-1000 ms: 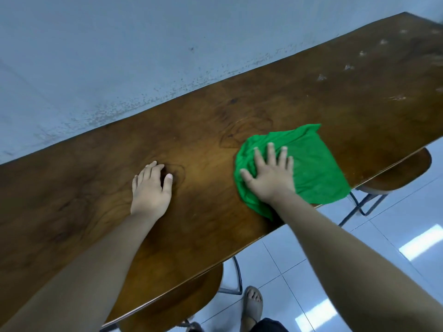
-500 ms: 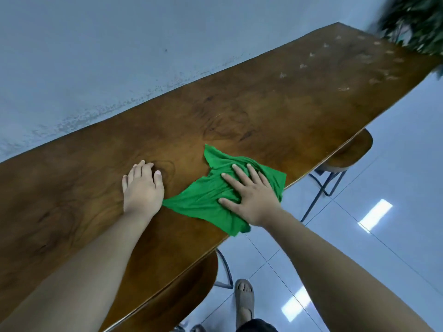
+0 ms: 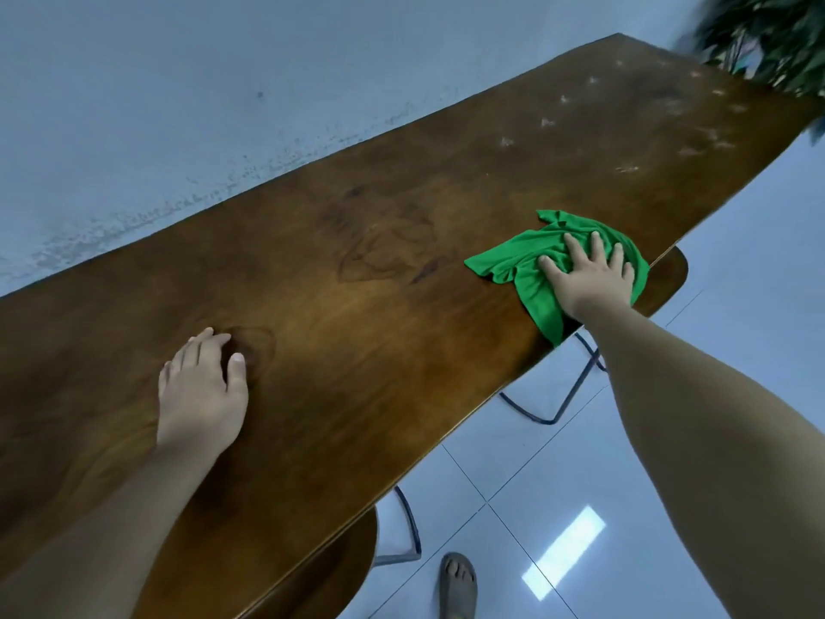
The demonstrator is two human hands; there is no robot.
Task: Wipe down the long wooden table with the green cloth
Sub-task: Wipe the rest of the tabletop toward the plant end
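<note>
The long wooden table (image 3: 402, 270) runs from lower left to upper right along a pale wall. A crumpled green cloth (image 3: 527, 261) lies near the table's front edge, one corner hanging over it. My right hand (image 3: 589, 277) presses flat on the cloth with fingers spread. My left hand (image 3: 203, 395) rests palm down on the bare wood far to the left, holding nothing. Pale smudges (image 3: 625, 122) mark the far right end of the table.
Two wooden stools with metal legs stand under the front edge, one (image 3: 669, 279) below the cloth and one (image 3: 339, 569) near me. A leafy plant (image 3: 777, 42) is at the table's far end. White tiled floor (image 3: 558, 507) and my sandalled foot (image 3: 457, 583) lie below.
My right hand has swept the cloth to the right along the front edge, away from my left hand. The left hand has stayed planted on the wood.
</note>
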